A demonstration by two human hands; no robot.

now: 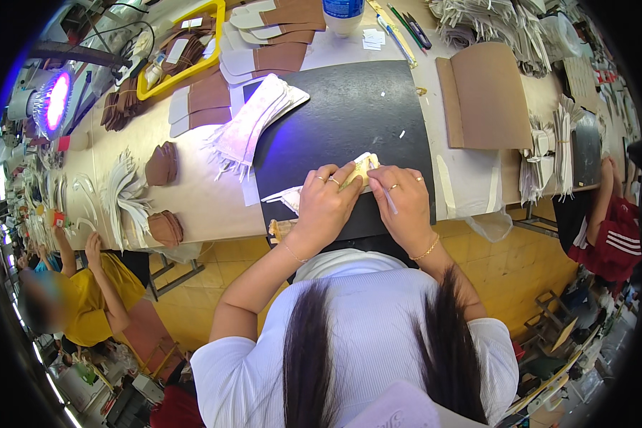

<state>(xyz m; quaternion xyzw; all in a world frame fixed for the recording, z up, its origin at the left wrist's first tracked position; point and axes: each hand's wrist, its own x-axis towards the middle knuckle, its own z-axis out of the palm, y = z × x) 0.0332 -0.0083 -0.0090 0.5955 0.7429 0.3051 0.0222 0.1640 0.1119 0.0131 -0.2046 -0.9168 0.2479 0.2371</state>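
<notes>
A small cream piece [364, 165], fabric-like with a white edge, lies on the black mat [342, 100] in front of me. My left hand [328, 200] has its fingers closed on this piece, holding it against the mat. My right hand [402, 201] pinches a slim pale stick, pen-like [390, 201], with its upper end by the piece's right edge; the fingers hide part of it. Beside my left wrist lies a white strip [284, 197] with a frayed-looking edge. A stack of white fabric pieces [255, 120] with loose threads rests across the mat's left edge.
Brown-and-white cut pieces [264, 36] and a yellow tray [143, 85] are at the far left. A bottle [343, 16] and pens [411, 30] stand or lie at the back. A brown folder [485, 100] is on the right. Co-workers sit at both sides.
</notes>
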